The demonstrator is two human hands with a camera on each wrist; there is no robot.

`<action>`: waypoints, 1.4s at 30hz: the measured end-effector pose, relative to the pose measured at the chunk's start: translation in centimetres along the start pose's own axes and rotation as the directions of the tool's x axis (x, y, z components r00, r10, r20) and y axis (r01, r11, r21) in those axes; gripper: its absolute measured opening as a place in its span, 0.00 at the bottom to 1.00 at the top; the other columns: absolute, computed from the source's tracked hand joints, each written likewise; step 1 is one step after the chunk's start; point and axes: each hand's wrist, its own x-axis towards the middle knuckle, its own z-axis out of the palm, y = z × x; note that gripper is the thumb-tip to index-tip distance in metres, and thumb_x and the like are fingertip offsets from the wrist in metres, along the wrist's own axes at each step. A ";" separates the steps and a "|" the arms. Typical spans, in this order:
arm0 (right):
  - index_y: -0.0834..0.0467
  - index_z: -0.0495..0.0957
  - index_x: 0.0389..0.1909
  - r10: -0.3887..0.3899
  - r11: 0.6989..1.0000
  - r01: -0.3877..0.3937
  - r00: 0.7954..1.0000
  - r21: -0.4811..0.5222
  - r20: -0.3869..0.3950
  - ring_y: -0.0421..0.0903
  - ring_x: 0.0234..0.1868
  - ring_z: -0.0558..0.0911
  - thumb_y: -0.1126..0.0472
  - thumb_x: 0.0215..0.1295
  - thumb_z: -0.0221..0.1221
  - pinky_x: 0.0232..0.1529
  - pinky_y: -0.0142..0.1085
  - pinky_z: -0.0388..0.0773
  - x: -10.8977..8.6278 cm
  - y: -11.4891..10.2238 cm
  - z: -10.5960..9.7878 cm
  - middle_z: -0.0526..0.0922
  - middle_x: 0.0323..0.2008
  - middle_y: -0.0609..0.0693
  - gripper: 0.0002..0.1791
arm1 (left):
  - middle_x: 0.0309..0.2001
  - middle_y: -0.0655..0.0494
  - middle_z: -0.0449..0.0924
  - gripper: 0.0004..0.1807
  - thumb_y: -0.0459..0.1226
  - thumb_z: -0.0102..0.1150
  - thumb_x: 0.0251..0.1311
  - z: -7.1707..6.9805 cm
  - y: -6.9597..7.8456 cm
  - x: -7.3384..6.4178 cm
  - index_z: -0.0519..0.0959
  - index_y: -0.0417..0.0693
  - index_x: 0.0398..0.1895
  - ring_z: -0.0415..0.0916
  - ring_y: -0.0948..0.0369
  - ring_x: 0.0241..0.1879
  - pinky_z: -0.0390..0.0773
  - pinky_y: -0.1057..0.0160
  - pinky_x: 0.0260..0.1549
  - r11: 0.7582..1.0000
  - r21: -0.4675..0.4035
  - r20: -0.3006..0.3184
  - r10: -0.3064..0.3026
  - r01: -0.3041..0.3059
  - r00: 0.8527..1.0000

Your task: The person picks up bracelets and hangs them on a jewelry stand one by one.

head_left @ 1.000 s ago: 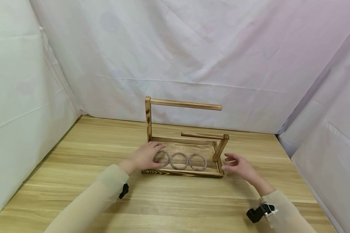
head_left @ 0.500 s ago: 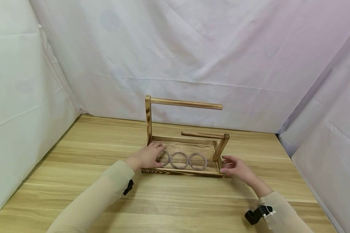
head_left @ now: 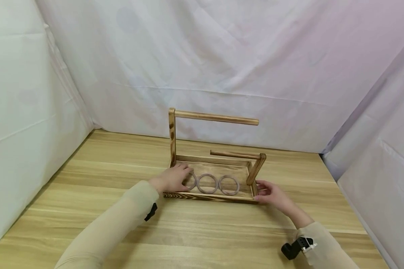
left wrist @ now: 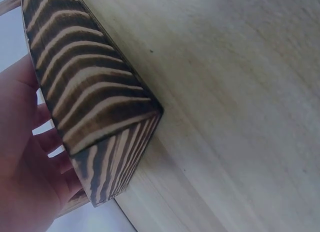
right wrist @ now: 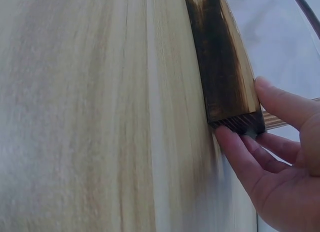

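A burnt-grain wooden tray stand (head_left: pixel 212 199) sits on the table, with a tall post and bar on its left and a shorter pair on its right. Inside its tray lie three greyish-purple rings like bangles, in a row: the middle ring (head_left: pixel 207 183), the right ring (head_left: pixel 229 185) and the left ring (head_left: pixel 194 181). My left hand (head_left: pixel 173 178) reaches over the left end, thumb and fingers spread about the left ring, partly hiding it; I cannot tell whether it grips it. My right hand (right wrist: pixel 280 157) pinches the tray's right front corner, thumb at the rim, fingers against the end wall.
The wooden upper bar (head_left: pixel 219 117) and the lower bar (head_left: pixel 235 154) overhang the tray, their ends free. White curtains (head_left: pixel 202 56) enclose the table (head_left: pixel 202 231) at the back and both sides.
My right hand has moved left onto the tray's right corner and taken hold. My left hand has crept slightly right, covering more of the left ring. The tray stand has stayed in place.
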 end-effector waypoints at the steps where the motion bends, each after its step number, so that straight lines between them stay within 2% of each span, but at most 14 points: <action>1: 0.77 0.56 0.64 -0.002 1.000 0.002 1.000 -0.006 -0.002 0.58 0.50 0.77 0.64 0.55 0.65 0.39 0.32 0.81 0.0 0.0 0.0 0.70 0.53 0.73 0.41 | 0.67 0.44 0.60 0.39 0.51 0.64 0.54 0.0 0.0 0.1 0.63 0.47 0.67 0.56 0.47 0.68 0.65 0.48 0.63 1.000 0.003 0.005 -0.003 0.003 1.000; 10: 0.78 0.55 0.63 -0.013 1.000 0.014 1.000 -0.005 0.019 0.57 0.49 0.78 0.64 0.56 0.64 0.38 0.32 0.81 0.1 -0.1 0.0 0.69 0.53 0.74 0.41 | 0.66 0.43 0.62 0.36 0.50 0.64 0.53 -0.1 0.2 0.5 0.66 0.48 0.65 0.57 0.45 0.68 0.68 0.46 0.60 1.000 0.005 0.025 0.000 0.000 1.000; 15: 0.77 0.56 0.64 0.005 1.000 -0.005 1.000 -0.009 0.008 0.56 0.49 0.78 0.64 0.55 0.65 0.39 0.31 0.80 0.1 0.0 -0.1 0.70 0.53 0.72 0.40 | 0.58 0.45 0.68 0.33 0.49 0.65 0.53 -0.1 0.3 0.6 0.69 0.54 0.63 0.67 0.50 0.58 0.75 0.50 0.52 1.000 0.005 0.031 0.012 -0.012 0.999; 18: 0.76 0.56 0.64 0.004 1.000 -0.004 1.000 -0.019 0.005 0.58 0.49 0.77 0.63 0.55 0.65 0.39 0.31 0.80 0.1 -0.1 -0.1 0.71 0.53 0.72 0.40 | 0.55 0.47 0.69 0.32 0.49 0.64 0.52 -0.3 0.3 0.6 0.70 0.55 0.62 0.68 0.52 0.54 0.76 0.53 0.48 1.000 0.003 0.027 0.014 -0.014 1.000; 23: 0.76 0.56 0.64 0.004 1.000 -0.003 1.000 -0.016 0.006 0.58 0.50 0.77 0.64 0.55 0.65 0.40 0.31 0.80 0.1 0.0 -0.1 0.70 0.53 0.72 0.41 | 0.53 0.48 0.67 0.32 0.48 0.65 0.51 -0.4 0.2 0.7 0.69 0.55 0.60 0.67 0.55 0.49 0.75 0.57 0.43 1.000 -0.028 0.004 0.006 -0.006 1.000; 32: 0.76 0.54 0.65 0.014 1.000 -0.014 1.000 0.014 0.025 0.58 0.50 0.77 0.63 0.56 0.65 0.40 0.33 0.81 -0.1 -0.1 0.0 0.69 0.54 0.72 0.42 | 0.54 0.47 0.68 0.34 0.46 0.64 0.50 -0.8 0.1 0.7 0.67 0.51 0.62 0.68 0.55 0.46 0.75 0.57 0.43 0.997 -0.078 -0.055 0.008 -0.013 0.998; 36: 0.76 0.54 0.65 0.016 0.999 -0.017 0.999 0.029 0.031 0.58 0.51 0.76 0.64 0.56 0.64 0.40 0.34 0.82 -0.1 -0.2 0.0 0.68 0.55 0.73 0.41 | 0.52 0.48 0.68 0.32 0.46 0.65 0.49 -0.8 0.0 0.7 0.68 0.51 0.59 0.68 0.56 0.43 0.74 0.57 0.42 0.992 -0.125 -0.087 0.014 -0.025 0.996; 42: 0.76 0.53 0.65 0.019 0.999 -0.020 0.999 0.030 0.035 0.58 0.52 0.76 0.65 0.57 0.63 0.41 0.35 0.82 -0.1 -0.2 0.0 0.68 0.55 0.73 0.41 | 0.50 0.50 0.68 0.31 0.46 0.66 0.48 -0.8 0.1 0.7 0.67 0.53 0.56 0.68 0.57 0.42 0.75 0.57 0.41 0.982 -0.189 -0.105 0.006 -0.025 0.994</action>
